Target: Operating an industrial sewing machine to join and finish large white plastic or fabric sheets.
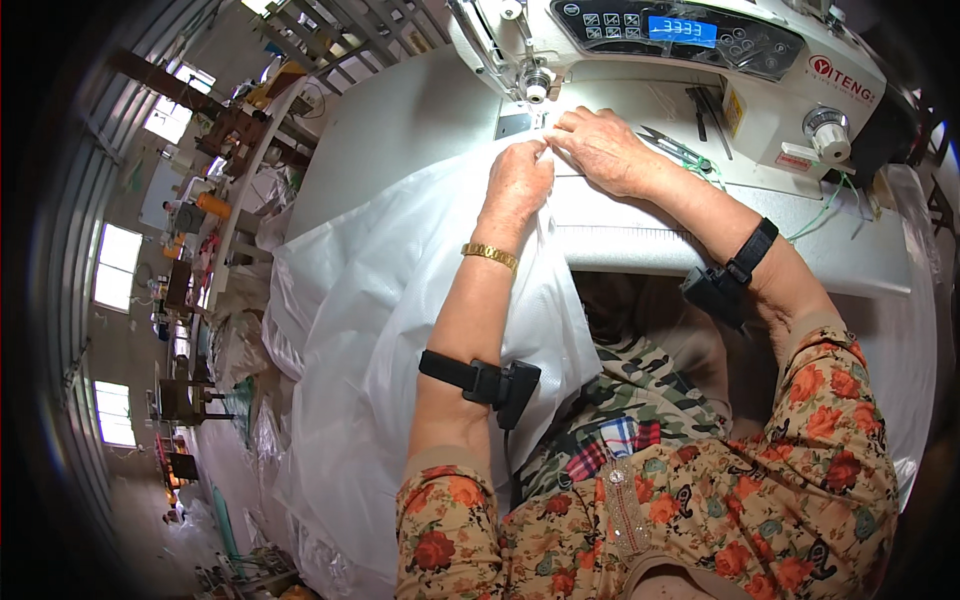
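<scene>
White fabric (390, 270) drapes from the sewing machine's needle area down over the table's front edge and my lap. My left hand (520, 182) is closed, pinching the fabric's edge just in front of the presser foot (540, 118). Beside it, my right hand (603, 150) bends over the same edge, thumb and fingers pressed together on the cloth close to the needle. The fingertips of both hands nearly meet. The white sewing machine (765, 95) stands over them with its lamp lit. Fingers partly hide the cloth at the needle.
Thread snips (675, 148) with green thread lie right of my right hand. Dark slim tools (710, 120) rest behind them on the machine table (390, 150). A handwheel-like knob (828, 132) is on the machine's right. Cluttered work tables (225, 250) stand off to the left.
</scene>
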Tool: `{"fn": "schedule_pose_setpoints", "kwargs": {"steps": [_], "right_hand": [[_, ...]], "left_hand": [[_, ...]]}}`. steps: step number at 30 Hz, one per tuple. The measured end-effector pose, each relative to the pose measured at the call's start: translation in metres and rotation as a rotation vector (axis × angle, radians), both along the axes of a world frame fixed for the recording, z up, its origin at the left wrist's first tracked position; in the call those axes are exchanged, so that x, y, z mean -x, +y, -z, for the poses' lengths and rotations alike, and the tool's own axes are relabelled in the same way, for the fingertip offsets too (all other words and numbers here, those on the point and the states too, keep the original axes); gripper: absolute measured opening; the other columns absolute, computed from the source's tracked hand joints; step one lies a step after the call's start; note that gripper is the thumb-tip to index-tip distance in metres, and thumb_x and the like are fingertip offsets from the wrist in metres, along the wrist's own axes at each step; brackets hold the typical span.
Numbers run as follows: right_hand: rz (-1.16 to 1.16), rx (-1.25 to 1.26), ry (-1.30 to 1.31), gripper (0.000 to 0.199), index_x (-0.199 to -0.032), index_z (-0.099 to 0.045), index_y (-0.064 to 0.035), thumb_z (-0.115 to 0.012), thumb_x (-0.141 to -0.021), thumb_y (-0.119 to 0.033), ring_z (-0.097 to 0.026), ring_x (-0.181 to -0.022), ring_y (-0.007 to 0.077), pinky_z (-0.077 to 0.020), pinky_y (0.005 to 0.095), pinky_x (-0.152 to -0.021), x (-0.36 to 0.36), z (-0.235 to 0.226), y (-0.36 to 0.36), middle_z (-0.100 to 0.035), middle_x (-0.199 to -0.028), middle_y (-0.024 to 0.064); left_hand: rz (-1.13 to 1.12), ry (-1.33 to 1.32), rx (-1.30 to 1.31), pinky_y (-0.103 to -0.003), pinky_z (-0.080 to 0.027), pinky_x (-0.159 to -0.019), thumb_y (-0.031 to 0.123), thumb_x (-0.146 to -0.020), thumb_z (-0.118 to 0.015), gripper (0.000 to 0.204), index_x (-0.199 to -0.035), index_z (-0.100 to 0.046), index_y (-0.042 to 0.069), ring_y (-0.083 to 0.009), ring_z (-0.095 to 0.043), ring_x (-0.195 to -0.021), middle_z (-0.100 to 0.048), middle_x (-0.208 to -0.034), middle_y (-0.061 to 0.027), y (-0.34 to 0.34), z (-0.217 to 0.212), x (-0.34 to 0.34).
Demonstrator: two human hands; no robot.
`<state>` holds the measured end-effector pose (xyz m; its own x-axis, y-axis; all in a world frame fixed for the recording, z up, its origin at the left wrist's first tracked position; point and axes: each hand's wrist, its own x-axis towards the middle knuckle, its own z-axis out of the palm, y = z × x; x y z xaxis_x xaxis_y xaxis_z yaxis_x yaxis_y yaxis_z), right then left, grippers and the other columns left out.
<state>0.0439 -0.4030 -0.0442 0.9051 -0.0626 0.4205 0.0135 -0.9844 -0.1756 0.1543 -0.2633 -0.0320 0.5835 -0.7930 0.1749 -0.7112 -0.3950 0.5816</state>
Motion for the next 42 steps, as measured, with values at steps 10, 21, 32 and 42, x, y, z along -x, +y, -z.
{"fn": "schedule_pose_setpoints", "kwargs": {"steps": [10,21,32,42], "right_hand": [[0.115,0.076,0.021,0.017,-0.101,-0.065,-0.0057,-0.059,-0.089,-0.017,-0.057,-0.108,0.0312,-0.0465,0.0482,-0.086,-0.013,-0.003,0.015,-0.059,-0.105,0.0128],[0.139,0.099,-0.093,0.012,-0.089,-0.064,-0.0012,-0.063,-0.083,-0.011,-0.060,-0.102,0.0332,-0.0476,0.0473,-0.086,-0.021,0.008,0.016,-0.062,-0.099,0.0155],[0.167,0.069,-0.125,0.013,-0.094,-0.062,-0.0003,-0.061,-0.084,-0.009,-0.058,-0.105,0.0340,-0.0476,0.0485,-0.086,-0.023,0.015,0.014,-0.062,-0.102,0.0143],[0.166,-0.022,-0.029,0.025,-0.111,-0.063,-0.0014,-0.053,-0.092,-0.014,-0.056,-0.115,0.0321,-0.0420,0.0484,-0.098,-0.013,0.019,0.018,-0.063,-0.117,0.0155]], "left_hand": [[0.054,-0.546,-0.014,-0.047,-0.050,-0.090,0.029,-0.093,-0.063,0.030,-0.115,-0.070,0.009,-0.0332,-0.060,-0.102,-0.060,-0.109,-0.0145,0.024,0.009,0.013],[0.079,-0.438,0.067,-0.045,-0.049,-0.091,0.022,-0.091,-0.062,0.028,-0.111,-0.069,0.004,-0.0332,-0.061,-0.102,-0.061,-0.105,-0.0146,0.017,0.016,0.003],[0.087,-0.423,0.117,-0.045,-0.052,-0.089,0.023,-0.089,-0.063,0.026,-0.107,-0.070,0.005,-0.0343,-0.063,-0.100,-0.062,-0.105,-0.0155,0.010,0.017,-0.005],[0.104,-0.429,0.215,-0.046,-0.052,-0.087,0.023,-0.091,-0.062,0.023,-0.104,-0.069,0.006,-0.0340,-0.063,-0.099,-0.063,-0.103,-0.0153,0.011,0.028,-0.012]]}}
